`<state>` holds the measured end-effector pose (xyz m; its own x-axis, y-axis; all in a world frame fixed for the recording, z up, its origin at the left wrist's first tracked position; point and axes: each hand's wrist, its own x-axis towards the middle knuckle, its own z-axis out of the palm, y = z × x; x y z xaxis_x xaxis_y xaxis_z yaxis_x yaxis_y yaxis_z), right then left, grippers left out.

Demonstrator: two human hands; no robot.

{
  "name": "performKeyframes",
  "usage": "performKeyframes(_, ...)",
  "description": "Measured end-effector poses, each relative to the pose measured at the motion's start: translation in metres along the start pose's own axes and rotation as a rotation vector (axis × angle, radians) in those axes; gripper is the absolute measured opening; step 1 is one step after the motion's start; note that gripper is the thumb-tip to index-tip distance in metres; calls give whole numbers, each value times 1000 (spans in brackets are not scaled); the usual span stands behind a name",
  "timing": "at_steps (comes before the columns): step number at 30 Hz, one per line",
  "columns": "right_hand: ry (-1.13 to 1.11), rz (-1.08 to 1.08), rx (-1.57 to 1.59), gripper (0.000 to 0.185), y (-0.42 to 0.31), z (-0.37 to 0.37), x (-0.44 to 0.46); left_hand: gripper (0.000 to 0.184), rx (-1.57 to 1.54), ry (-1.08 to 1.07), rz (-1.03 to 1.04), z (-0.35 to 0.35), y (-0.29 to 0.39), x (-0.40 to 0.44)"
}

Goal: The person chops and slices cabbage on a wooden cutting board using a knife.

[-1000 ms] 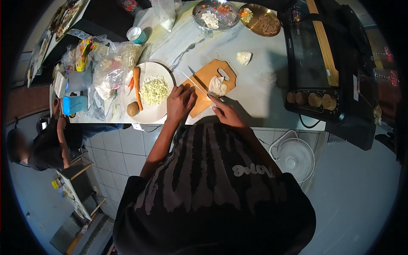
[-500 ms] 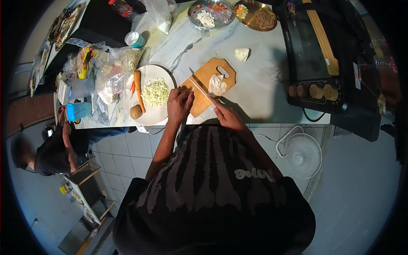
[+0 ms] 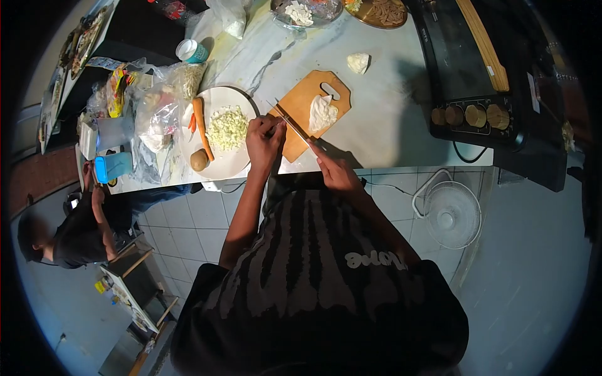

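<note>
My right hand (image 3: 337,168) grips a knife (image 3: 295,125) by its handle, the blade slanting up and left across the wooden cutting board (image 3: 300,145). My left hand (image 3: 264,141) is at the board's left edge, fingers pinched together against the blade near its tip. Whatever sits between those fingers is too small to make out. A pale, folded piece of food (image 3: 322,113) lies on the board right of the blade. Beside my left hand, a white plate (image 3: 235,164) bears chopped pale green vegetable (image 3: 227,127), a carrot (image 3: 199,119) and a round brown potato (image 3: 199,161).
Another pale lump (image 3: 358,62) lies on the marble counter (image 3: 389,113). Farther back are metal plates of cut food (image 3: 384,14). A black oven (image 3: 470,94) stands right, plastic bags (image 3: 160,103) and a blue container (image 3: 113,167) left. Another person (image 3: 78,232) is at far left.
The view has shifted, so the counter things sit higher in it. Both hands stay at the board, and the knife's blade has turned slightly. The pale piece looks flatter.
</note>
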<state>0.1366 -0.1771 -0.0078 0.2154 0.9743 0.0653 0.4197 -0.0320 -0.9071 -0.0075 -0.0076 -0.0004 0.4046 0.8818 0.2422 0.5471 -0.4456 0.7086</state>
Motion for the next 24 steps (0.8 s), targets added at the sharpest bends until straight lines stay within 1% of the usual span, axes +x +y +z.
performKeyframes(1,-41,47,-8,54,-2,-2,-1,12,7,-32,-41,-2,2,2)
performKeyframes(2,-40,48,-13,54,-4,-3,-1,12,12,-64,-82,-2,4,3)
performKeyframes(4,-108,161,-56,57,-11,-3,0,13,-29,-79,-120,-1,-1,5)
performKeyframes(5,-111,164,-57,57,-15,-3,0,13,-64,-94,-159,0,-4,5)
performKeyframes(8,-116,159,-120,61,-24,-3,2,16,-139,-109,-190,-3,-3,7)
performKeyframes(10,-99,200,-104,62,-26,0,3,16,-129,-111,-199,-4,-2,8)
performKeyframes(15,-80,210,-161,64,-22,13,2,18,-106,-139,-228,-7,1,11)
performKeyframes(17,-65,220,-173,65,-25,11,5,16,-170,-122,-339,-6,4,11)
performKeyframes(18,-68,230,-209,65,-25,11,7,16,-172,-122,-338,-4,2,7)
performKeyframes(20,-68,242,-241,66,-23,10,3,18,-77,-32,-155,0,-2,0)
performKeyframes(21,-74,247,-273,66,-23,9,0,18,-74,-32,-149,-1,0,-1)
performKeyframes(23,-77,246,-303,66,-19,11,2,17,72,-32,-14,-2,2,-4)
performKeyframes(24,-73,233,-335,65,-21,10,5,17,74,-34,-13,-3,2,-3)
